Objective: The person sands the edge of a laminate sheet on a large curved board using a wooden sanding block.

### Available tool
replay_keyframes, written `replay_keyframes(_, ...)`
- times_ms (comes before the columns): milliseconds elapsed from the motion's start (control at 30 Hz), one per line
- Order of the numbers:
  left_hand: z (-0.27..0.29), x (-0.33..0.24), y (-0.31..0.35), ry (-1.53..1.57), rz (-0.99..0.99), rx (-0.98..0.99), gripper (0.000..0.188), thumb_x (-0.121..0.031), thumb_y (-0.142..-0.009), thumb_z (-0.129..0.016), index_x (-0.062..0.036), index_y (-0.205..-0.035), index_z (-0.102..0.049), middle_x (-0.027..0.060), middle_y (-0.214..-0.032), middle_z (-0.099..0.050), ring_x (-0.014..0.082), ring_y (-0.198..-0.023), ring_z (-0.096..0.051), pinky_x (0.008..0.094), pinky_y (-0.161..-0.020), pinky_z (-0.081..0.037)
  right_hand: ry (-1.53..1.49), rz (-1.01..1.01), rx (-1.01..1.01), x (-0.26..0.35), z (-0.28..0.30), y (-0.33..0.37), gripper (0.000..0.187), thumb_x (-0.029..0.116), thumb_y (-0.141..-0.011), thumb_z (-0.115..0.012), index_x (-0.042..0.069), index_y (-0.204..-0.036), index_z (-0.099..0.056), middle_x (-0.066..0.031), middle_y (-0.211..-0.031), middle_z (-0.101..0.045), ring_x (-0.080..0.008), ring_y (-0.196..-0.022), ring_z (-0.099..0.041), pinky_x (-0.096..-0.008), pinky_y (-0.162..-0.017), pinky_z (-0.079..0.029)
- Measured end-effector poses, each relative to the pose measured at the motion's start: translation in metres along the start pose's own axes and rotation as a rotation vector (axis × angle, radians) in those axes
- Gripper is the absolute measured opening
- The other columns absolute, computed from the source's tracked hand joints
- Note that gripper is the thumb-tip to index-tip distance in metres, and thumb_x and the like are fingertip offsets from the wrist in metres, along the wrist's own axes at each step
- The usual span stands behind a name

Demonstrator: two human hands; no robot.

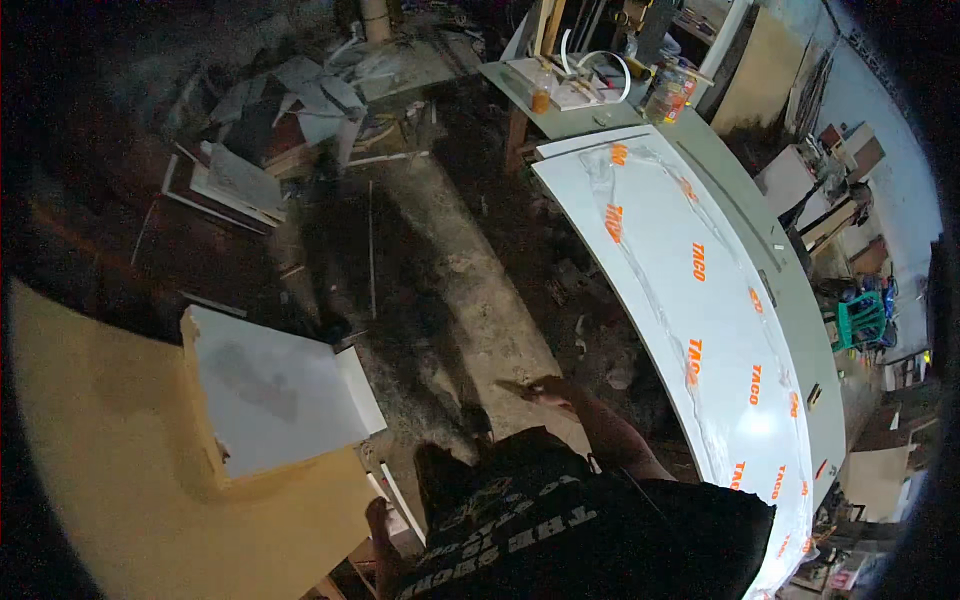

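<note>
Board of tan colour (110, 430) lies leftmost, its edge near the left hand (378, 515), whose grip I cannot tell. The right hand (552, 393) seems to pinch a thin brown piece (513, 387), its long axis going leftward from the fingers. Beyond, I see one small jar (541, 101) with amber content.

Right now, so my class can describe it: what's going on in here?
A person in a dark shirt is between a tan board on the left and a long white sheet with orange print on a greenish bench. The left hand is low, near the board's edge and a white strip. The right hand is out over the floor, apart from the sheet. Whether either hand grips anything is unclear.
</note>
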State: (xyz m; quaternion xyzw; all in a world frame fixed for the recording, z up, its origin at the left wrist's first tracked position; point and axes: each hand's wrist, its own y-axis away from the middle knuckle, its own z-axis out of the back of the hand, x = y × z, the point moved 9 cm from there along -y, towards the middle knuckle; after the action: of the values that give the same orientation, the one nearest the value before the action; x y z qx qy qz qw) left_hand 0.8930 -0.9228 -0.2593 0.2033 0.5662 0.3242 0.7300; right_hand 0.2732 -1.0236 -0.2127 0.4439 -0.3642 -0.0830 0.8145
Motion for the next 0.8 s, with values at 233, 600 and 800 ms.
replay_keyframes(233, -0.062, -0.108, -0.111, -0.459, -0.025, 0.194, 0.037, -0.03, -0.103, -0.065, -0.0055, -0.13, -0.066, 0.0125, -0.116, -0.071, 0.0262, -0.101, -0.07, 0.0411, -0.077, -0.058, -0.211, 0.228, -0.253, 0.018, 0.085, -0.05, 0.062, 0.056, -0.102, -0.059, 0.017, -0.15, -0.057, -0.0138, -0.134, -0.068, -0.0296, -0.114, -0.067, -0.0447, -0.099, -0.052)
replay_keyframes(600, -0.19, -0.403, -0.401, -0.895, -0.162, 0.639, 0.053, -0.039, -0.105, -0.061, -0.0081, -0.146, -0.054, 0.0143, -0.135, -0.063, 0.0285, -0.118, -0.065, 0.0441, -0.093, -0.055, -0.991, -0.349, -0.378, 0.019, 0.05, -0.067, 0.058, 0.05, -0.102, -0.061, 0.014, -0.148, -0.059, -0.0117, -0.127, -0.069, -0.0263, -0.11, -0.067, -0.0417, -0.095, -0.052)
replay_keyframes(800, -0.451, -0.586, -0.418, -0.684, -0.288, 1.158, 0.062, -0.044, -0.106, -0.059, -0.0095, -0.155, -0.048, 0.0153, -0.146, -0.059, 0.0298, -0.128, -0.062, 0.0458, -0.102, -0.053, -1.209, -0.401, -0.445, 0.07, 0.1, -0.09, 0.056, 0.047, -0.103, -0.062, 0.012, -0.147, -0.06, -0.0106, -0.123, -0.07, -0.0245, -0.108, -0.066, -0.04, -0.093, -0.052)
